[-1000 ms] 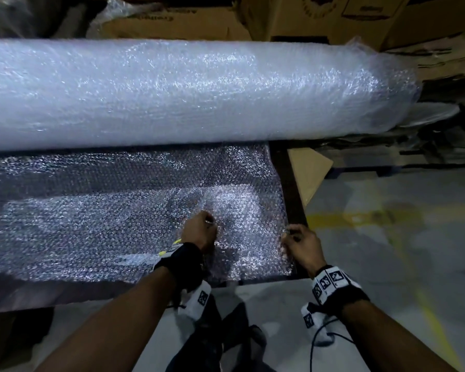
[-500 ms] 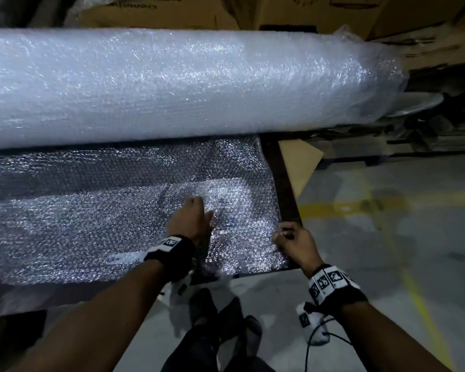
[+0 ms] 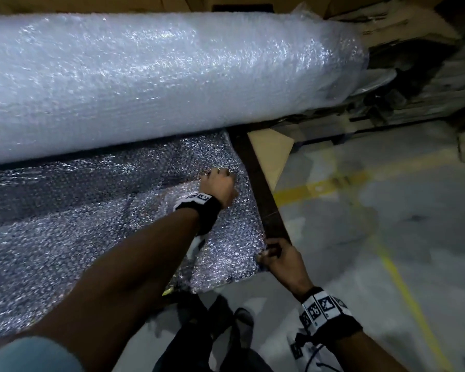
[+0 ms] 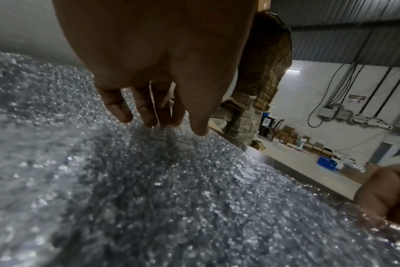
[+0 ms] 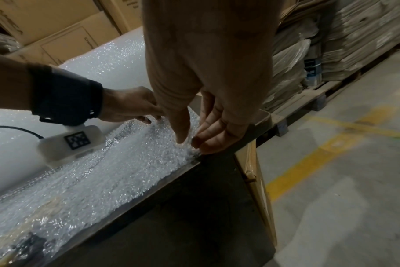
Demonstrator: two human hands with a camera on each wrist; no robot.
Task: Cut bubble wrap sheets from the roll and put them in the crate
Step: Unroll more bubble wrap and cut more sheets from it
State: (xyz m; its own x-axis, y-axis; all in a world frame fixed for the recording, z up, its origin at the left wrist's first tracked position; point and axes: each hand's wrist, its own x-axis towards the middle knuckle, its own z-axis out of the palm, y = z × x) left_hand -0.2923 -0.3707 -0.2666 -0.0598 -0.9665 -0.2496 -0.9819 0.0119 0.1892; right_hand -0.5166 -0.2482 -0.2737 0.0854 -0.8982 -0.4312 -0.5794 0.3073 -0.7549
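Observation:
A thick white bubble wrap roll (image 3: pixel 159 84) lies across the back of a dark table (image 3: pixel 263 191). Its unrolled sheet (image 3: pixel 65 237) covers the tabletop toward me. My left hand (image 3: pixel 218 183) is far out on the sheet, close to the roll and near the sheet's right edge. Its fingers (image 4: pixel 149 115) point down onto the bubbles, pinching what looks like a thin blade (image 4: pixel 154 101). My right hand (image 3: pixel 275 255) pinches the sheet's right edge near the front corner, thumb (image 5: pixel 180 137) on top. A blue crate (image 4: pixel 327 162) stands far off on the floor.
Cardboard boxes (image 5: pixel 64 36) stand behind the roll. Stacks of flattened cartons (image 5: pixel 354 45) sit on a pallet to the right. A cardboard panel (image 3: pixel 271 151) leans beside the table. The grey floor has yellow lines (image 3: pixel 320 187). Something small and yellow (image 3: pixel 167 291) shows under my left forearm.
My left hand has slid away from me across the sheet, from near the front edge toward the roll. The right hand kept its pinch on the sheet's right edge.

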